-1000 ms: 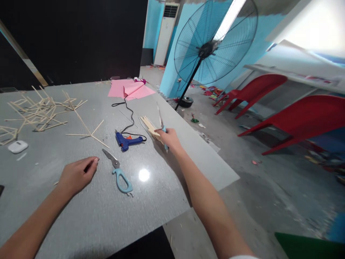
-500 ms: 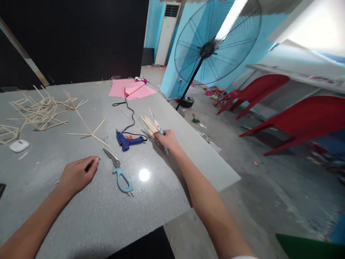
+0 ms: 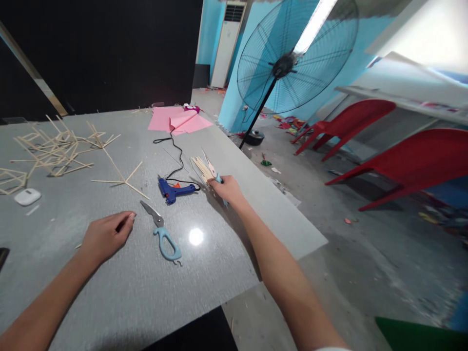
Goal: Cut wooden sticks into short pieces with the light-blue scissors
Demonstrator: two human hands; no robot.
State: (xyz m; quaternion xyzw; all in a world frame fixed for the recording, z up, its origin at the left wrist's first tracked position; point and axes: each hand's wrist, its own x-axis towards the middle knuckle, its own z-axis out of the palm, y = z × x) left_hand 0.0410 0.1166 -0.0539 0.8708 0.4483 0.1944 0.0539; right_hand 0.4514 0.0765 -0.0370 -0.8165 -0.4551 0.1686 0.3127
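Observation:
My right hand (image 3: pixel 227 189) reaches to the table's right side, its fingers closed around the near ends of a bundle of thin wooden sticks (image 3: pixel 201 168). A scissor half with a pale blue handle (image 3: pixel 218 178) lies against that bundle, partly hidden under the hand. My left hand (image 3: pixel 107 235) rests on the tabletop, fingers curled and thumb pressed to them; anything inside is hidden. Behind its wrist a short stick end (image 3: pixel 78 246) pokes out. Between the hands lies another blue-handled blade (image 3: pixel 167 243). Beyond it is a blue glue gun (image 3: pixel 175 190) with an orange trigger.
Joined stick frames (image 3: pixel 62 148) cover the table's far left, with a branching stick piece (image 3: pixel 125 182) nearer. A white case (image 3: pixel 27 197) sits at left. Pink paper (image 3: pixel 179 120) lies at the back by the glue gun's black cord (image 3: pixel 180 155). A fan (image 3: pixel 283 66) and red chairs (image 3: pixel 409 161) stand right.
Both hands stay where they are, and the objects have not moved. Only the camera view shifts very slightly.

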